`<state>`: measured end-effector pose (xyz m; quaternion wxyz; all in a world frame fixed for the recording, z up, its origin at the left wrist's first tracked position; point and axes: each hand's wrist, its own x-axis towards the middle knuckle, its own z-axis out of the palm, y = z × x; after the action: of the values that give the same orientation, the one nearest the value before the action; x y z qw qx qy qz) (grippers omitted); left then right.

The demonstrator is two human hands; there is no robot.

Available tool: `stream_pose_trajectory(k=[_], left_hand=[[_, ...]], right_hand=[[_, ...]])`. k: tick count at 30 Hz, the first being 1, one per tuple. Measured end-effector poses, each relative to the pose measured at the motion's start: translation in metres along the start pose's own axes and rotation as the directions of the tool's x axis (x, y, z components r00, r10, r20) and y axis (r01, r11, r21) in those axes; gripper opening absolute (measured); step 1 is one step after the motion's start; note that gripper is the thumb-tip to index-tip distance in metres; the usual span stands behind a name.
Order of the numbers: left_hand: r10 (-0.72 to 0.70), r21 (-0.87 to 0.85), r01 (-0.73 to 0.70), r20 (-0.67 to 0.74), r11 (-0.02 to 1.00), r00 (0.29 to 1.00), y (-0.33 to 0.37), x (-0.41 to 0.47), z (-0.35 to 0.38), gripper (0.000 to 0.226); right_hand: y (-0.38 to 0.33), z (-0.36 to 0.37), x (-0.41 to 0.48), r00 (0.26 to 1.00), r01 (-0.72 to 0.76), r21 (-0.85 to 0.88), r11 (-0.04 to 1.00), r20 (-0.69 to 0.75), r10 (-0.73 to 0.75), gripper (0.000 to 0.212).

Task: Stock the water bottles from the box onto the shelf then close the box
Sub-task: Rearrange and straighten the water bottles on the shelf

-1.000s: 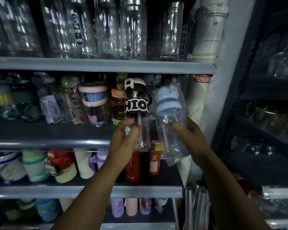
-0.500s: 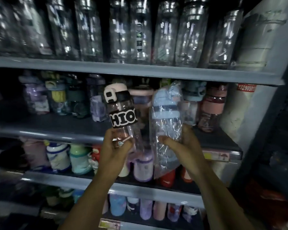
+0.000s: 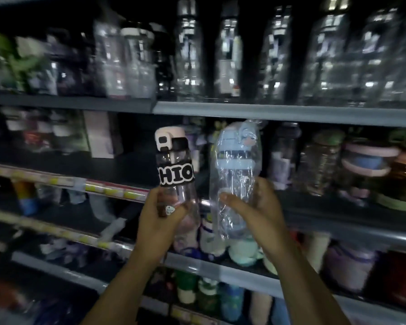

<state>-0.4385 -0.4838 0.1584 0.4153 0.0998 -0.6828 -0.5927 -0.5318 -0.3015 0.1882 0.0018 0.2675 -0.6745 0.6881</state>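
Carried left along shelf (image 3: 338, 233): banded bottle (image 3: 176, 175) gripped low by left hand (image 3: 161, 221), wrapped bottle (image 3: 234, 170) by right hand (image 3: 256, 212)

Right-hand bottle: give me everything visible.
The wrapped bottle has a clear plastic body, a pale blue lid and band, and sits in a crinkled clear bag bunched above the lid. It is roughly upright before the middle shelf. The right hand holds its lower half, thumb in front. Nothing else touches it.

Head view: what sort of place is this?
Likely a shop's drinkware aisle: tiered shelves packed with bottles, yellow price strips on the shelf edges, and a wrapped bottle in the right hand.
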Motion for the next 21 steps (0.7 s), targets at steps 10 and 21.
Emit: stream_pose_trajectory(k=[10, 21], left_hand=[[-0.066, 0.043, 0.07, -0.089, 0.997, 0.994, -0.053, 0.13, -0.154, 0.023], [-0.241, 0.083, 0.234, 0.099, 0.969, 0.965, -0.08, 0.253, -0.201, 0.045]], right_hand=[[0.015, 0.209, 0.074, 0.989, -0.031, -0.015, 0.999, 0.141, 0.033, 0.061], [0.029, 0.287, 0.165, 0.981, -0.187, 0.05, 0.981, 0.066, 0.183, 0.014]])
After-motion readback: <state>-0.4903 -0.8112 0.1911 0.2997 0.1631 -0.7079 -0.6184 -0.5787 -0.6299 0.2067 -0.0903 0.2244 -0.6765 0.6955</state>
